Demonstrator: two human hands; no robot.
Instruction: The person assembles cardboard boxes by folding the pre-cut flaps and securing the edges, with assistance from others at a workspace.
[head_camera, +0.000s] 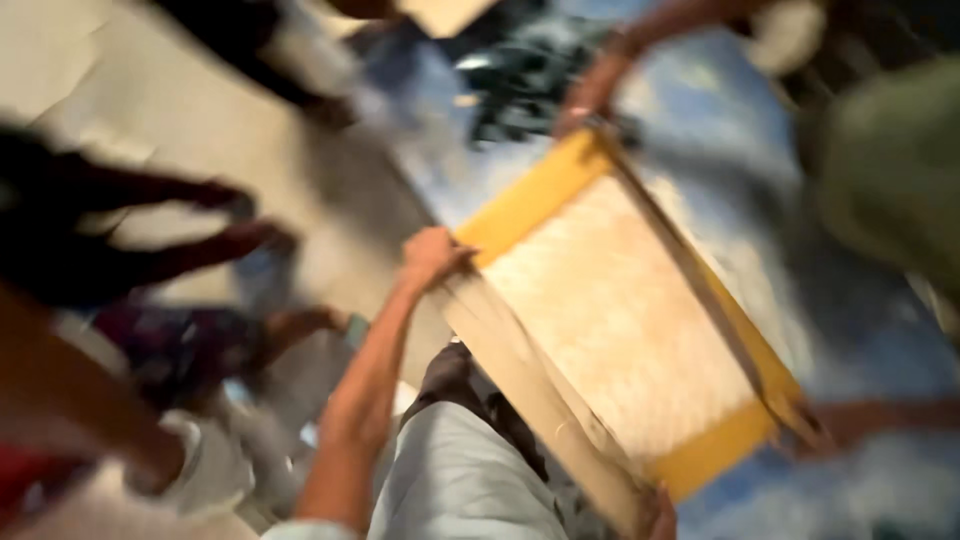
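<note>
A large rectangular frame (625, 310) with yellow ends, pale wooden side rails and a whitish, fibrous sheet across its middle fills the centre of the blurred view, tilted so that its long axis runs from 11 o'clock to 5 o'clock. The left hand (432, 256) grips the near rail at the frame's 9 o'clock corner, fingers closed around the wood beside the yellow end. The right hand (658, 515) holds the same rail at the 6 o'clock corner; it is cut by the picture's edge, so I cannot tell how its fingers sit.

Another person's hand (590, 92) holds the far corner at 12 o'clock, and a further hand (850, 425) reaches the corner at 4 o'clock. Below the frame lies blue and white sheeting (860, 330). At 9 o'clock, several other people's arms (150, 250) crowd in over pale ground (130, 90). The wearer's grey-clad leg (460, 470) shows at 6 o'clock.
</note>
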